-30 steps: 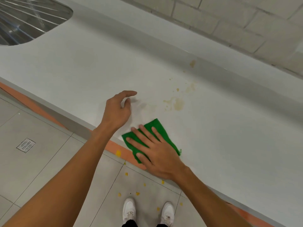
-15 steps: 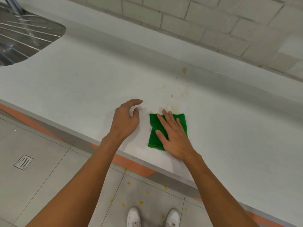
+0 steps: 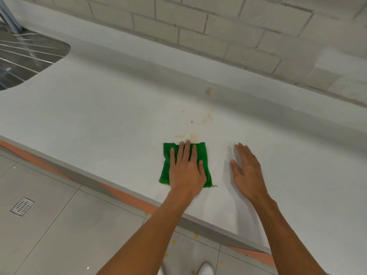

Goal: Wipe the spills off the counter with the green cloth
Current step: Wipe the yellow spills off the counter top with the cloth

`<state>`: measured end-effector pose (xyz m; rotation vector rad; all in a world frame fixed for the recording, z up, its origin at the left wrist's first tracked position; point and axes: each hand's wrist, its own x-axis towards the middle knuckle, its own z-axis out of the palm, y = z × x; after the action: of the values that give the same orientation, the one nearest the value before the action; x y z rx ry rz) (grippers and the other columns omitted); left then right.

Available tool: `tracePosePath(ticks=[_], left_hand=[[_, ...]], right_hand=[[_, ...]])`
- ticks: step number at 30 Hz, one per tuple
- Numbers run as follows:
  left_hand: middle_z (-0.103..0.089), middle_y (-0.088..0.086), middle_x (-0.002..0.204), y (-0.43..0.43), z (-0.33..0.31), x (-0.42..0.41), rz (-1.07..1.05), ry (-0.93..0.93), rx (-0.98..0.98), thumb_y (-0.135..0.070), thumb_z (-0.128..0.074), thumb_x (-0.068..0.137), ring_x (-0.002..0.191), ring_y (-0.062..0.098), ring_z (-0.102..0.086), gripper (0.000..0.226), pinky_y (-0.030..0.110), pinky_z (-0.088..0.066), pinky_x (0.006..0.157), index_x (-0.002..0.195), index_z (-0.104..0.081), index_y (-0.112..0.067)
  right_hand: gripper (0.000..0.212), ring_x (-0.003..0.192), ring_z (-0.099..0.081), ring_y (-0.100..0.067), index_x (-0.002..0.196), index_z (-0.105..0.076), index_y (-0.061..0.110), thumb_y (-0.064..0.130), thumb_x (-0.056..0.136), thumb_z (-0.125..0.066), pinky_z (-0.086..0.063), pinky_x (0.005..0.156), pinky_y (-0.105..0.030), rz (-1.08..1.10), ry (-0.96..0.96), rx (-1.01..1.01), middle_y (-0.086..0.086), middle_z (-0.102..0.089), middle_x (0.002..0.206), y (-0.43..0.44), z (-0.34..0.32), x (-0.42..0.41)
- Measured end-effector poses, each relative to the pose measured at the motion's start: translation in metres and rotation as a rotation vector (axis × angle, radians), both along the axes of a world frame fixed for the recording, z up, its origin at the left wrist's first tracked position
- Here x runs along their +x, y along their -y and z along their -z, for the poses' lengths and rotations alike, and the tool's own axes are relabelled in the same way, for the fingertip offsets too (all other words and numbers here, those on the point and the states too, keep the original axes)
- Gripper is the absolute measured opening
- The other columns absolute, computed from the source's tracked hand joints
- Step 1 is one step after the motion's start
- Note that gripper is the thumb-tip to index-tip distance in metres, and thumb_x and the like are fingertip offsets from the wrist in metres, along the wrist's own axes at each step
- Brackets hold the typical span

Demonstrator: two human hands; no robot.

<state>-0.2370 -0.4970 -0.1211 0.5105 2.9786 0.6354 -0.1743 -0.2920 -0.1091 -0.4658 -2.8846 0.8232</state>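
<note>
At the far left back corner of the bench, a ribbed stainless-steel sink drainer (image 3: 29, 54) is cut off by the frame edge, with a blurred metal pipe rising above it. Below it, on the grey tiled floor, sits a small square metal drain grate (image 3: 22, 206). The white smooth bench (image 3: 99, 116) runs diagonally across the view, and its left half lies bare from the sink to the cloth. An orange strip (image 3: 129, 197) shows just under the front edge. The square folded green cloth (image 3: 165, 171) lies flat near the front edge, about midway along the visible bench. The left hand (image 3: 186, 171) presses on it palm down, fingers (image 3: 184, 153) straight and slightly spread, covering the cloth's middle so only its sides and corners show. The fingertips reach the cloth's far edge, which touches the nearest yellowish-brown spill smears (image 3: 193, 136). More faint smears and specks trail from there toward the back edge; their outlines are pale and hard to trace. Just right of the cloth, apart from it, the right hand (image 3: 246, 169) lies flat with relaxed open fingers, holding nothing; whether the palm fully touches the bench is unclear. Right of it the bench is bare to the frame edge. A grey brick-pattern tiled wall (image 3: 218, 26) rises behind the back edge. Small yellow drops (image 3: 196, 235) dot the floor below the front edge, and white shoes (image 3: 205, 269) are partly cut off at the bottom.
</note>
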Motion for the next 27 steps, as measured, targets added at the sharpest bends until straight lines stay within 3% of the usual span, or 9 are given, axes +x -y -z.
tracePosePath(ticks=[4,11,18,22,27], left_hand=[[0.008,0.002,0.175,0.005,0.011,0.012,-0.013,-0.012,-0.133,-0.045,-0.005,0.108,0.162,0.022,0.012,0.065,0.051,0.005,0.131,0.167,-0.002,-0.02],[0.011,-0.003,0.175,0.059,0.009,0.008,-0.235,0.005,-0.172,-0.051,-0.008,0.106,0.161,0.018,0.014,0.067,0.049,0.007,0.131,0.167,0.0,-0.026],[0.011,-0.002,0.175,0.097,0.003,-0.069,-0.417,0.09,-0.204,-0.053,-0.01,0.106,0.161,0.02,0.013,0.067,0.055,0.007,0.129,0.167,0.003,-0.029],[0.013,0.0,0.175,0.053,-0.001,-0.091,-0.373,0.103,-0.193,-0.054,-0.008,0.107,0.161,0.024,0.015,0.065,0.06,0.008,0.127,0.167,0.003,-0.032],[0.015,-0.006,0.174,0.03,0.0,-0.046,-0.015,0.026,-0.22,-0.058,-0.007,0.107,0.16,0.019,0.019,0.062,0.056,0.007,0.129,0.166,0.0,-0.039]], right_hand=[[0.058,0.165,-0.008,-0.016,0.169,-0.026,0.022,0.032,0.113,-0.043,-0.001,0.134,-0.04,-0.023,0.03,0.085,0.001,-0.019,0.177,-0.014,0.008,-0.018],[0.062,0.166,0.0,-0.019,0.169,-0.02,0.034,0.05,0.111,-0.03,0.002,0.133,-0.049,-0.071,0.121,0.203,0.002,-0.007,0.179,-0.03,0.014,-0.05],[0.064,0.164,0.016,-0.019,0.17,0.004,0.037,0.056,0.109,-0.007,0.006,0.133,-0.053,-0.084,0.177,0.347,0.003,0.015,0.178,-0.029,0.023,-0.055],[0.065,0.164,0.017,-0.018,0.169,0.005,0.039,0.058,0.107,0.001,0.007,0.132,-0.053,-0.09,0.169,0.362,0.004,0.016,0.178,-0.03,0.026,-0.056],[0.069,0.164,0.017,-0.015,0.169,0.002,0.04,0.062,0.103,0.002,0.007,0.133,-0.051,-0.075,0.166,0.341,0.007,0.015,0.178,-0.03,0.025,-0.057]])
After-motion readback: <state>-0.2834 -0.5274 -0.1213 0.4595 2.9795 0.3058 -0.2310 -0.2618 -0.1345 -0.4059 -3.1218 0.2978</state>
